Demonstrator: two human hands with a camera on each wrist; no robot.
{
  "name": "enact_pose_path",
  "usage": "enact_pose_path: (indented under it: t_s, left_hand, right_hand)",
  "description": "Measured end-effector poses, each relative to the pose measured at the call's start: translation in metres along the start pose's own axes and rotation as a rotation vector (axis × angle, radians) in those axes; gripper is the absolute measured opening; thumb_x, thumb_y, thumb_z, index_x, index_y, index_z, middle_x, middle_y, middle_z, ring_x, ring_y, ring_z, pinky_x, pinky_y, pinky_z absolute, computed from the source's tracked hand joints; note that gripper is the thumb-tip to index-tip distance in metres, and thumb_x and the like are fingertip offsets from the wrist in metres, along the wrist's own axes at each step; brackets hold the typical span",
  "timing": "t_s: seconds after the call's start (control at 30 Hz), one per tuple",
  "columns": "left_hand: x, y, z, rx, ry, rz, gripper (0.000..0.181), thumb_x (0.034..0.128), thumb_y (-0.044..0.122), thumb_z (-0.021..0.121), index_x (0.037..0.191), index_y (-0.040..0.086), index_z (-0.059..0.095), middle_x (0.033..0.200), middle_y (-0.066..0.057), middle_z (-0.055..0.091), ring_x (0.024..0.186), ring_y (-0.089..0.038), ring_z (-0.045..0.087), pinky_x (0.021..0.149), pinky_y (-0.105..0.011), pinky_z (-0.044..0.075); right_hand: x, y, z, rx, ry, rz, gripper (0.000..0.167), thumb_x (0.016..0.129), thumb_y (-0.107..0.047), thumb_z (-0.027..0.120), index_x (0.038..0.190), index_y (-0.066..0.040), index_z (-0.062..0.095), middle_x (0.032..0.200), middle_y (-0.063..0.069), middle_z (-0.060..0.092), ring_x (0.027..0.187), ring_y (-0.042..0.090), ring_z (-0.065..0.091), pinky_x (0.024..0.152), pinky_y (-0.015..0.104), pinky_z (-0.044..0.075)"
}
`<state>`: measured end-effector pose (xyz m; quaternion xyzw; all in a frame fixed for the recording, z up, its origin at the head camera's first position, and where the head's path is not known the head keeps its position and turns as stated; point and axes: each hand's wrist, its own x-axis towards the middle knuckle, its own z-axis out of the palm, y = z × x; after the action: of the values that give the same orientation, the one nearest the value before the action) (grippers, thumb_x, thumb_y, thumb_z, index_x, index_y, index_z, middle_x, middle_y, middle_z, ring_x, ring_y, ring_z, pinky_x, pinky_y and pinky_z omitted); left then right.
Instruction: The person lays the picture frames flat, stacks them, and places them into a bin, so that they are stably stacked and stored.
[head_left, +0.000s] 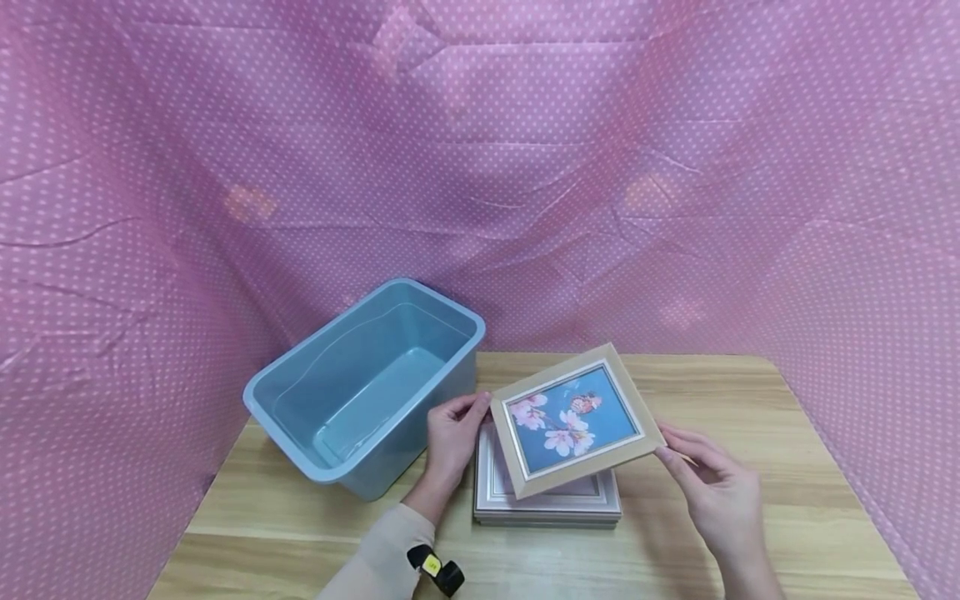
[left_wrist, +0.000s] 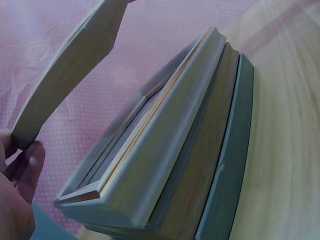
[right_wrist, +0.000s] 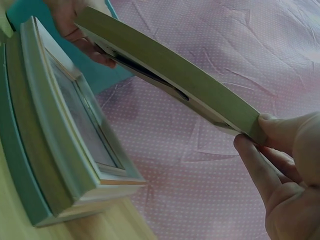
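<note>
A beige picture frame (head_left: 628, 392) with a blossom-and-butterfly picture is held tilted in the air between both hands. My left hand (head_left: 452, 437) pinches its left corner between thumb and fingers. At the opposite corner, my right hand (head_left: 716, 483) grips it, thumb on the front side and fingers behind. Below it lies a stack of several picture frames (head_left: 547, 517), the top one whitish silver and partly covered in the head view. The right wrist view shows the raised frame's edge (right_wrist: 175, 70) and part of its back, apart from the stack.
A blue-grey plastic bin (head_left: 375, 408) stands on the wooden table (head_left: 787, 467), left of the stack, with nothing visible inside. Pink dotted cloth (head_left: 480, 183) hangs behind and at both sides. A black strap with a yellow label (head_left: 432, 566) sits on the left sleeve.
</note>
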<state>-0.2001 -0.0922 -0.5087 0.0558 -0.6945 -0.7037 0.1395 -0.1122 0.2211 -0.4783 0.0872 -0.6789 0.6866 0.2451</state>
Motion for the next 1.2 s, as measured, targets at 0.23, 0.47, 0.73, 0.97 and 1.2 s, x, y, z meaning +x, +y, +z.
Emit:
enact_pose_path:
  t_s: [0.23,0.47,0.73,0.97,1.2]
  left_hand:
    - [0.000,0.002,-0.006,0.110,-0.070,0.055,0.019,0.0997,0.005,0.073,0.115,-0.004,0.080,0.117,-0.023,0.080,0.098,-0.020,0.077,0.083,-0.015,0.060]
    - [-0.002,0.003,-0.011,0.146,-0.165,0.092,0.029,0.0997,0.002,0.071,0.127,-0.006,0.074,0.127,-0.026,0.076,0.117,-0.038,0.073,0.097,-0.019,0.060]
    - [0.001,0.005,-0.015,0.165,-0.210,0.095,0.036,0.0996,0.006,0.072,0.134,-0.005,0.071,0.134,-0.026,0.073,0.124,-0.041,0.071,0.108,-0.039,0.060]
    - [0.004,0.002,-0.016,0.235,-0.209,0.170,0.035,0.0989,0.006,0.070,0.131,-0.009,0.071,0.130,-0.028,0.073,0.118,-0.039,0.073,0.098,-0.025,0.063]
    - [0.002,0.008,-0.016,0.245,-0.248,0.095,0.039,0.1023,0.010,0.068,0.139,-0.003,0.068,0.138,-0.024,0.070,0.128,-0.041,0.068,0.112,-0.046,0.058]
  right_hand:
    - [-0.008,0.003,0.006,-0.056,0.072,0.068,0.022,0.085,0.027,0.073,0.106,0.023,0.072,0.110,-0.002,0.084,0.104,0.006,0.079,0.092,0.019,0.062]
    - [-0.017,0.005,0.010,-0.116,0.127,0.164,0.023,0.085,0.023,0.076,0.107,0.019,0.075,0.108,-0.005,0.084,0.101,0.005,0.079,0.092,0.018,0.062]
    - [-0.029,0.010,0.017,-0.091,0.145,0.211,0.024,0.086,0.021,0.077,0.109,0.018,0.075,0.108,-0.005,0.084,0.103,0.005,0.079,0.093,0.018,0.062]
    - [-0.038,0.012,0.022,-0.128,0.177,0.280,0.024,0.089,0.016,0.077,0.113,0.014,0.076,0.107,-0.010,0.083,0.101,0.000,0.078,0.091,0.013,0.060]
    - [-0.046,0.015,0.028,-0.167,0.220,0.304,0.021,0.089,0.016,0.078,0.110,0.013,0.078,0.102,-0.015,0.082,0.099,-0.004,0.077,0.088,0.011,0.060]
